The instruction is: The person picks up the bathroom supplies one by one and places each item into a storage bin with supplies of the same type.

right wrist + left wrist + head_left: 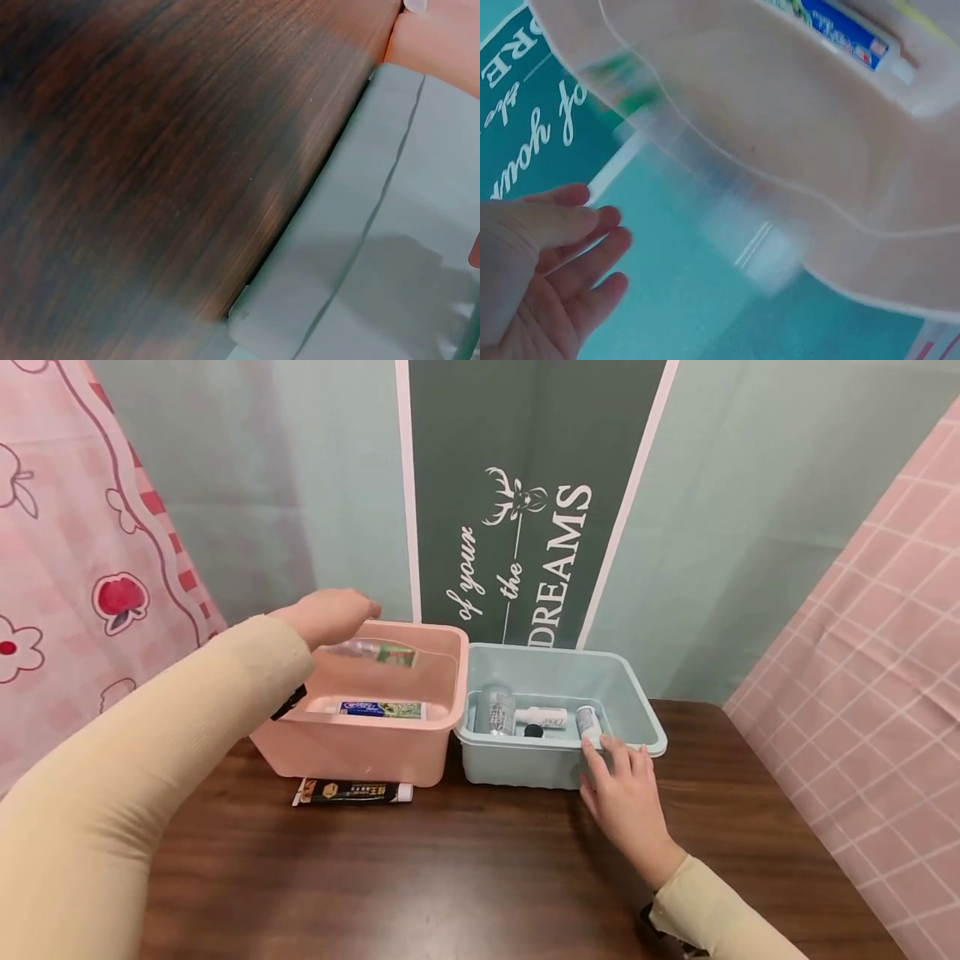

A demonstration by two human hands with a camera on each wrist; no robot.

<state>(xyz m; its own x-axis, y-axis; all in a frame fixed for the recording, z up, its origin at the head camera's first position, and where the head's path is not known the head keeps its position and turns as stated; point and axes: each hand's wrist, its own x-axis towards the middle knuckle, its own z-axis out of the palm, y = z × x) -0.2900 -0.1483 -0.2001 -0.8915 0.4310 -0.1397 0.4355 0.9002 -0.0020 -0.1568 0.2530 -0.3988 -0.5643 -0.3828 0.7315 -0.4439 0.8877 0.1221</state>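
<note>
My left hand is over the pink bin, its fingers loosely extended in the left wrist view. Apart from that hand, a blurred toothpaste tube with a green end is in the air at the bin's far inner side. A blue and green toothpaste tube lies inside the bin. Fingers of my right hand rest on the near rim of the light blue bin, close by a small white bottle. The right wrist view shows mostly the bin's outer wall and one fingertip.
On the wooden table, a black toothpaste tube lies before the pink bin. The blue bin also holds a clear bottle, a white Dove bottle and a black-capped item. Curtains hang behind and at both sides.
</note>
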